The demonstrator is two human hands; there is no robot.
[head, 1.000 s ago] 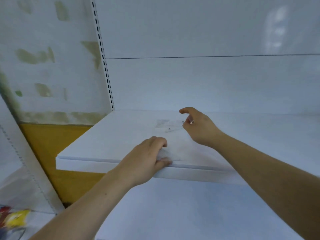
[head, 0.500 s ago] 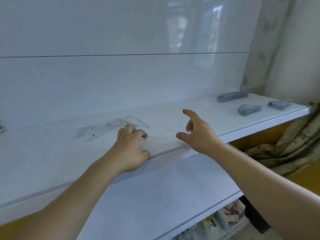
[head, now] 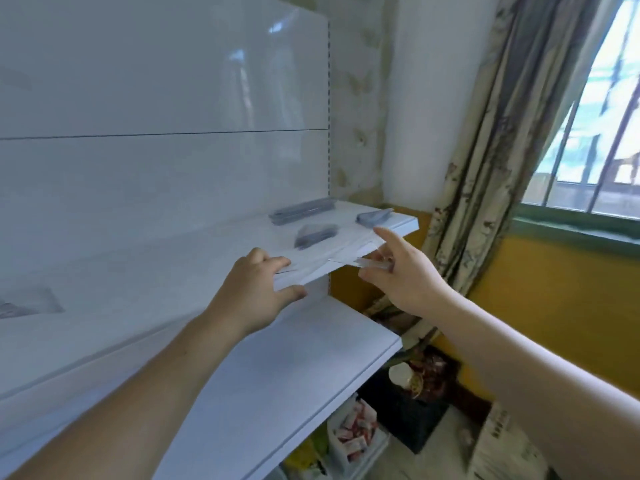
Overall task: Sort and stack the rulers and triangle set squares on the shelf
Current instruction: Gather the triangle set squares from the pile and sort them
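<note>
Top shelf (head: pixel 403 224), right end.

- Left hand (head: pixel 256 292): fingers curled over the front lip of the shelf, thumb underneath. The fingertips seem to pin the near end of a clear ruler (head: pixel 343 260) against the edge.
- Right hand (head: pixel 405 275): thumb and lower fingers pinch the far end of that ruler, index finger stuck out straight above it. A narrow grip, nothing else in it.
- The ruler spans the gap between the 2 hands, level with the shelf front and partly out past the edge. It is so transparent that it could be the long side of a set square; cannot tell for certain.

Already sorted, by the look of it: 3 neat piles at the right end of the shelf.
- A long pile (head: pixel 303 211) at the back, probably rulers.
- A short pile (head: pixel 316 234) in front of it, nearest the hands.
- A corner pile (head: pixel 374 216) by the shelf end.
- The 3 piles sit apart from one another.

Still to do: the ruler in hand needs a home, most likely the long pile just behind. At least 1 loose clear piece (head: pixel 27 304) lies far left on the same shelf, well apart from the piles.

Judgement: task well past halfway, with the sorting pattern set and a few stragglers to gather.
</note>
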